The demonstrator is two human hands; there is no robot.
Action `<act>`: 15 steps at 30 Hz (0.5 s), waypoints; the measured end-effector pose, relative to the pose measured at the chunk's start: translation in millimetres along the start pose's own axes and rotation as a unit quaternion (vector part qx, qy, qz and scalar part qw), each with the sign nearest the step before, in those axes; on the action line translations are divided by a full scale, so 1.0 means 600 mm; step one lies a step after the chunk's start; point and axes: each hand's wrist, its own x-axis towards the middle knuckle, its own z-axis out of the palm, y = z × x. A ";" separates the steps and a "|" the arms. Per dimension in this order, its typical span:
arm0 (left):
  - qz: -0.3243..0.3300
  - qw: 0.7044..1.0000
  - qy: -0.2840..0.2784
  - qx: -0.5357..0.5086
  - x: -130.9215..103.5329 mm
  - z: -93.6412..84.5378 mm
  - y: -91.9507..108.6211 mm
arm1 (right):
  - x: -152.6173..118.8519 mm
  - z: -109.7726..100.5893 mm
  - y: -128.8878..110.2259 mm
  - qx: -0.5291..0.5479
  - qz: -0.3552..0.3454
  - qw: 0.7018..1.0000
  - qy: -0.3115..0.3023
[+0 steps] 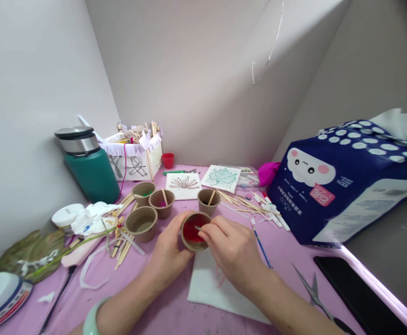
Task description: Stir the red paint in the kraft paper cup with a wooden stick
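Note:
My left hand [170, 249] is wrapped round the side of a small brown cup [194, 245], which tilts towards me and has red paint [191, 230] inside. Over its rim, my right hand [233, 251] pinches a short, thin stick [198, 228] that dips into the red; most of it is hidden by the fingers. Under my hands lies a white cloth or sheet [203, 284] with faint pink marks. Close by stand more brown cups: one with a stick and dark contents [208, 207], one with purple [161, 209], one with green [143, 197] and one with clear liquid [141, 232].
Two drawn-on white squares [183, 193] lie at the back. Wooden sticks [247, 203], markers [276, 214] and a blue paintbrush [261, 244] are to the right, beyond them a tissue pack [315, 190], scissors [313, 291] and phone [357, 288]. A green bottle [91, 174] stands left.

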 end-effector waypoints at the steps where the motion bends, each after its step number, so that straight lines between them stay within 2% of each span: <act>1: 0.003 1.000 0.002 -0.001 0.001 0.000 0.001 | 0.001 -0.002 0.003 0.008 -0.005 1.000 -0.013; 3: 0.010 1.000 0.007 0.002 0.003 0.000 0.003 | 0.002 -0.006 0.009 0.000 -0.013 1.000 -0.024; 6: 0.016 1.000 0.009 0.011 0.005 0.000 0.003 | 0.002 -0.008 0.013 -0.051 -0.006 0.999 0.007; 11: 0.019 1.000 0.006 0.018 0.006 -0.001 0.003 | 0.001 -0.005 0.011 0.027 0.013 0.999 -0.029; 15: 0.020 1.000 0.006 0.021 0.005 -0.001 0.002 | -0.001 -0.002 0.009 0.016 0.031 0.999 -0.026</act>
